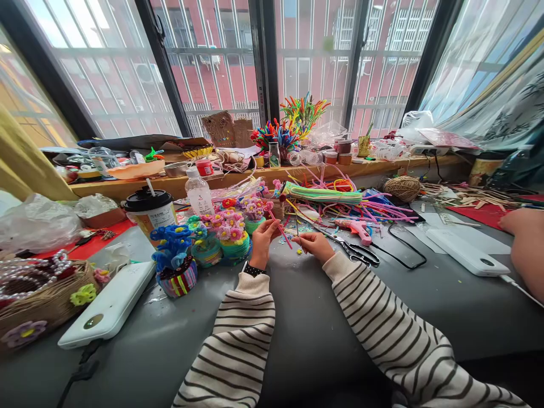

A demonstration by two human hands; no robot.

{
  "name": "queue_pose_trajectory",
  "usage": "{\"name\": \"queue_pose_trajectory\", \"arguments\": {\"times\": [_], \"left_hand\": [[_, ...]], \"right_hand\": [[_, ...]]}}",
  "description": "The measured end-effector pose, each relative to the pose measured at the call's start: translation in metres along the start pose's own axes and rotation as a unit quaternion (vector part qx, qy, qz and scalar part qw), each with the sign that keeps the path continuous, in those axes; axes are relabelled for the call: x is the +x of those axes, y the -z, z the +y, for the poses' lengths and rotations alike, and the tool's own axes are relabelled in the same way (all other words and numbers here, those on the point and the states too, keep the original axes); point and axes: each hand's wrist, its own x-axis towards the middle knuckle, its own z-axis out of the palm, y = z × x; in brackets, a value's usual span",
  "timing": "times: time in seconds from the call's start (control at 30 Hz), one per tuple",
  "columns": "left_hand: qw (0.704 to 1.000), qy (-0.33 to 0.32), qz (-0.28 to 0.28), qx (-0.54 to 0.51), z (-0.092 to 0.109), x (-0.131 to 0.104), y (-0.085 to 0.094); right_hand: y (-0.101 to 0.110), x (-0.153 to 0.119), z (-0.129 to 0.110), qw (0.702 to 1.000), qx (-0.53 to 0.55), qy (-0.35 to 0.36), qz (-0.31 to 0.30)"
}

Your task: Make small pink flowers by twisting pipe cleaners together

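My left hand (266, 243) is closed on a pink pipe cleaner (285, 233), which slants down to the right from its fingertips. Just to the right, my right hand (315, 246) is pinched, with a thin dark stem (297, 225) rising by its fingertips; what exactly it grips is too small to make out. Left of my left hand stand pots of pink fuzzy flowers (229, 226) and a striped pot with blue flowers (176, 277). Black scissors (359, 254) and a pink glue gun (356, 229) lie beyond my right hand.
Pipe cleaners (323, 194) are heaped behind the hands. A lidded cup (151, 212) and a bottle (199, 192) stand at left. White power banks (110, 303) lie on both sides, cabled. Another person's arm (527, 249) rests at the right edge.
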Motion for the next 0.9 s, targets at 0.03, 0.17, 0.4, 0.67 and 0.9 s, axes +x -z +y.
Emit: {"name": "queue_pose_trajectory", "arguments": {"times": [0.03,0.17,0.4,0.67,0.9], "left_hand": [[1.000,0.005,-0.003,-0.005,0.000,0.000,0.000],[1.000,0.006,-0.001,-0.011,0.000,0.000,-0.001],[0.994,0.036,-0.087,0.059,-0.002,-0.005,-0.004],[0.993,0.046,-0.101,0.043,-0.003,-0.006,-0.004],[0.996,0.039,-0.062,-0.049,0.002,-0.002,0.001]], "right_hand": [[-0.003,-0.001,-0.001,1.000,0.003,0.003,-0.011],[-0.012,-0.004,-0.004,0.999,0.018,-0.011,-0.049],[-0.011,-0.001,0.001,0.999,0.033,-0.022,-0.018],[-0.007,-0.001,0.008,1.000,-0.003,0.016,-0.009],[-0.004,-0.010,0.004,0.991,-0.088,0.022,-0.103]]}}
